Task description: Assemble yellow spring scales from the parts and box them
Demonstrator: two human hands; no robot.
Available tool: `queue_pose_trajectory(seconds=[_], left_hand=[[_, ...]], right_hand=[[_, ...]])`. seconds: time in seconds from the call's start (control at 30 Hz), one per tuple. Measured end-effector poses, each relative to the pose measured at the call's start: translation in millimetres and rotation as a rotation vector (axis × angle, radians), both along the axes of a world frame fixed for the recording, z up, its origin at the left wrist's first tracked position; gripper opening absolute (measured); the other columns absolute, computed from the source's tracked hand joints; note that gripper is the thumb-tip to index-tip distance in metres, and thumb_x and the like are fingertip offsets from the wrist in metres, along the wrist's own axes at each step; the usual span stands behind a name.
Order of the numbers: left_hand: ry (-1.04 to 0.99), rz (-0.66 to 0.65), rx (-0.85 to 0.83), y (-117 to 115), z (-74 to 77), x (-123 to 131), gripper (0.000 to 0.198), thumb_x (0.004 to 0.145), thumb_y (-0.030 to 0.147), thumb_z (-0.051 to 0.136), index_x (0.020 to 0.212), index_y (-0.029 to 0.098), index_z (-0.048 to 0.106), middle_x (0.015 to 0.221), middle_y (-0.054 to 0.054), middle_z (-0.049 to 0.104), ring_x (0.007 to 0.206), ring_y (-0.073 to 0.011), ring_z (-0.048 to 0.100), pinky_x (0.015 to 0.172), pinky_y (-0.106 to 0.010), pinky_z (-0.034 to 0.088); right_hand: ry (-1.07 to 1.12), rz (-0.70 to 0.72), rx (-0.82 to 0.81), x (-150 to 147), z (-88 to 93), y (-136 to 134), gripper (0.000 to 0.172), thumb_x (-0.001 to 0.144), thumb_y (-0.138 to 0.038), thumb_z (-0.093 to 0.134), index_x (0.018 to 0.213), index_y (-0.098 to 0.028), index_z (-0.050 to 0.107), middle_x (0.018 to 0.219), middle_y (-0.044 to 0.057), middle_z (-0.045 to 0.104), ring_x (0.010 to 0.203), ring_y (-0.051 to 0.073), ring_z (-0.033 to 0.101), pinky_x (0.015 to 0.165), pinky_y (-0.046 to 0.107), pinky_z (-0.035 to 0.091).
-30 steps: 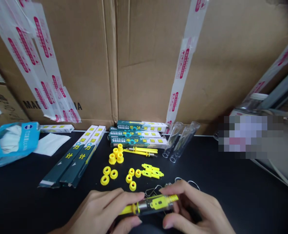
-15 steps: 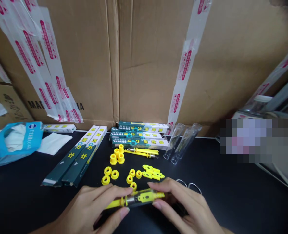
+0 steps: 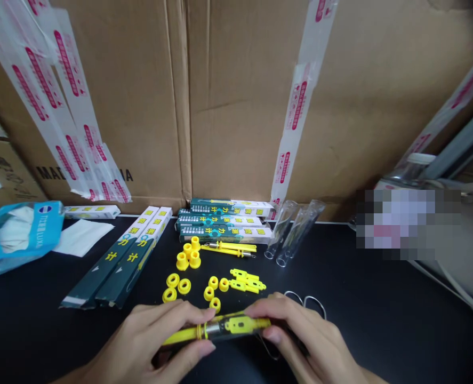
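Observation:
My left hand [image 3: 148, 341] and my right hand [image 3: 296, 341] both grip a clear plastic tube [image 3: 224, 328] low in the view. Inside it are a yellow slotted plate and a metal sleeve, and a yellow rod [image 3: 180, 336] sticks out at its left end. Just beyond my fingers lie yellow plastic rings [image 3: 184, 286] and yellow slotted plates [image 3: 246, 281]. Yellow flanged caps [image 3: 188, 257] and thin yellow rods [image 3: 228, 248] lie farther back. Wire loops [image 3: 304, 301] sit partly under my right hand.
Two clear tubes [image 3: 294, 233] and stacked green-and-white boxes [image 3: 224, 224] stand at the back of the black table [image 3: 380, 330]. Long flat boxes [image 3: 114, 261] lie left, near a blue plastic bag [image 3: 16, 240] and white paper [image 3: 84, 237]. Taped cardboard cartons [image 3: 236, 106] form the back wall.
The tube has shifted left in my hands, and the yellow rod sticks out farther from its left end. My left hand has moved left with it.

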State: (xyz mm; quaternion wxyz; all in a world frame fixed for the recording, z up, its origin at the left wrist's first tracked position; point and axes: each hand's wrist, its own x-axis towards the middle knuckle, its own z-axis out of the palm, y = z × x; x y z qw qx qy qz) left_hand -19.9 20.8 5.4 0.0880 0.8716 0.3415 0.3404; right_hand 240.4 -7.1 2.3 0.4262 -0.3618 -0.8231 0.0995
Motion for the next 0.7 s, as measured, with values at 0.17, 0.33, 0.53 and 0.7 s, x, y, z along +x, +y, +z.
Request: queue_pose_trajectory(seconds=[0.17,0.33,0.53,0.7], left_hand=[[-0.059,0.026,0.033,-2.4,1.4,0.4,0.017,0.087,0.042,0.075,0.103,0.039,0.068,0.092,0.016,0.082,0.076,-0.0076,0.079,0.077,-0.005,0.055],[-0.061,0.014,0.028,-1.8,1.5,1.3,0.017,0.088,0.043,0.074,0.104,0.038,0.070,0.090,0.015,0.082,0.074,-0.0081,0.079,0.075,-0.005,0.055],[-0.054,0.007,-0.022,-0.5,1.5,1.1,0.024,0.083,0.038,0.079,0.106,0.040,0.071,0.091,0.016,0.082,0.075,-0.0080,0.079,0.075,-0.005,0.054],[-0.010,-0.055,-0.086,-1.8,7.5,2.1,0.029,0.084,0.028,0.072,0.111,0.040,0.069,0.095,0.014,0.082,0.076,-0.0110,0.079,0.071,-0.009,0.057]], right_hand=[[-0.020,-0.018,-0.044,0.2,0.6,-0.2,0.021,0.111,-0.033,0.032,0.115,-0.028,0.052,0.081,-0.001,0.072,0.065,0.010,0.072,0.060,0.014,0.056],[-0.061,-0.001,-0.049,0.0,-1.2,-0.9,0.020,0.111,-0.033,0.032,0.116,-0.028,0.051,0.084,-0.001,0.074,0.067,0.010,0.073,0.063,0.015,0.058],[-0.082,-0.021,-0.009,1.1,-2.3,-1.7,0.021,0.111,-0.033,0.031,0.118,-0.027,0.050,0.089,0.001,0.076,0.072,0.012,0.076,0.067,0.017,0.060],[-0.029,-0.019,-0.018,2.6,-1.8,-3.0,0.021,0.111,-0.030,0.030,0.115,-0.028,0.050,0.081,-0.001,0.072,0.061,0.012,0.070,0.056,0.017,0.056]])
